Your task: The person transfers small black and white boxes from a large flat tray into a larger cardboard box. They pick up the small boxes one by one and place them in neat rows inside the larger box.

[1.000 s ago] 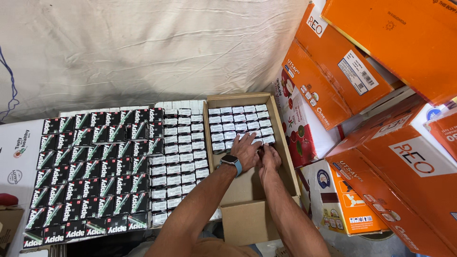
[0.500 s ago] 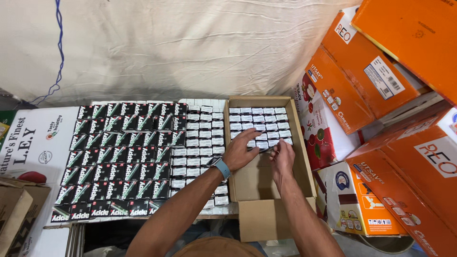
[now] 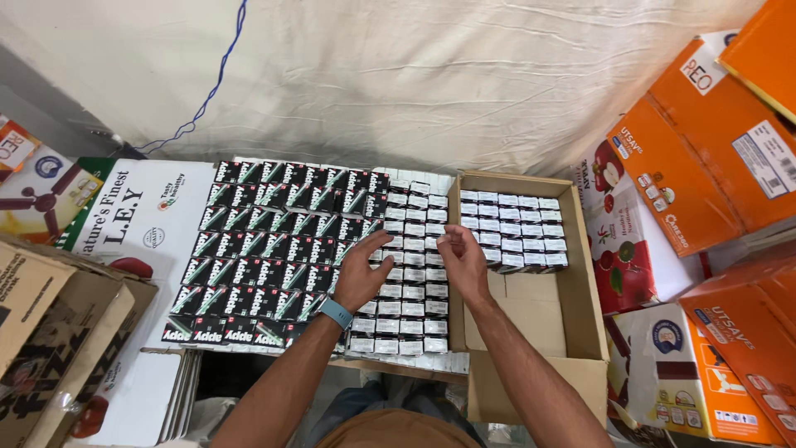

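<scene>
The small white packs [image 3: 408,274] stand in tight rows on the work surface, between a block of black packs [image 3: 278,249] on the left and an open cardboard box [image 3: 580,274] on the right. Both hands rest on this white block, near its upper middle. The left hand [image 3: 362,270] lies flat across the seam where black packs meet white ones, fingers spread slightly apart and pressing down on the pack tops; a blue wristband [image 3: 335,313] sits on its wrist. The right hand [image 3: 464,261] is just beside the box's left wall, its fingers curled together and pinched on the top of one white pack near the block's right edge. Whether that pack is lifted clear of its neighbours cannot be told.

Inside the box, more white packs [image 3: 514,228] fill the far end in rows, touching the back and side walls; the near half of the box floor shows bare cardboard. The box's left wall stands right against the white block, leaving no gap between them.

Room is tight on every side. Orange cartons [image 3: 705,166] and a white carton with fruit pictures [image 3: 630,249] press against the box's right wall. A white printed carton [image 3: 141,220] borders the black packs on the left, with brown cardboard boxes [image 3: 50,323] nearer the person. A pale cloth [image 3: 398,83] hangs close behind the far edge of the packs. The near edge of the white block overhangs the surface slightly.
</scene>
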